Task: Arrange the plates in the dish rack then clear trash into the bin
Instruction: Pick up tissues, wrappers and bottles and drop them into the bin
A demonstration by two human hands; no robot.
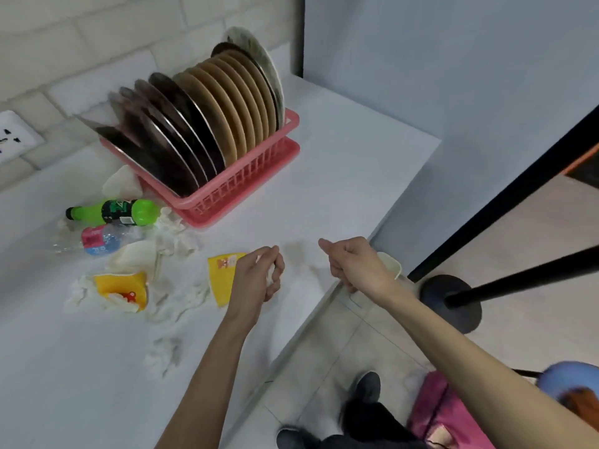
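Clearing trash, brown plates (227,102) already racked in the pink plastic dish rack (246,186): pinching a crumpled white tissue (269,276) in the fingers of the left hand (256,280), curling the right hand (353,267) on nothing over the cream plastic bin (390,264), likely carrying it there next.

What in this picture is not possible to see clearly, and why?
Bin: head view, mostly hidden by the right hand and counter edge; contents unseen.
Left hand: blurred, fingers curled; whether it holds anything is unclear.
Green bottle label: too blurred to read.
Wall socket: cut by the left edge.
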